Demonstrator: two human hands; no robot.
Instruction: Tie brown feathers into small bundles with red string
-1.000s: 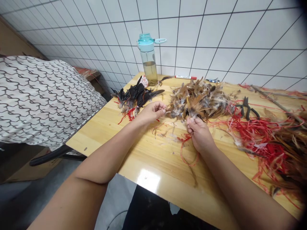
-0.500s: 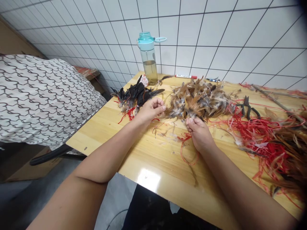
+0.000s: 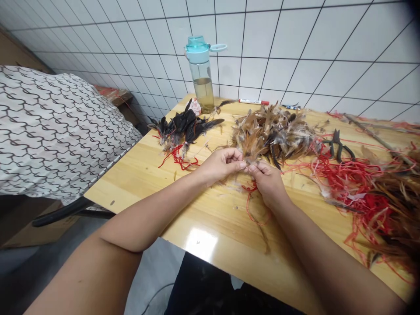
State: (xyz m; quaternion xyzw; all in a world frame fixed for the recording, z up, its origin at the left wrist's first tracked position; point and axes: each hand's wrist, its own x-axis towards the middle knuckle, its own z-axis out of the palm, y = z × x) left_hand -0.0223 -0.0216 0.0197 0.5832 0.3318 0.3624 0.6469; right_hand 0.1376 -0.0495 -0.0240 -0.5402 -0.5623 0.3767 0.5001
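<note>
Both the left hand (image 3: 223,164) and right hand (image 3: 267,179) pinch brown feathers (image 3: 272,135), fingers closed

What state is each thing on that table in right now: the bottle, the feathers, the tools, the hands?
Water bottle: upright, lid shut, partly filled.
Brown feather pile: loose heap, near edge pinched by both hands.
Black feathers: lying bunched, untouched.
Pliers: lying flat, unused.
Marker: capped, lying by the wall.
Left hand: fingers pinched on feathers.
Right hand: fingers pinched on feathers.
</note>
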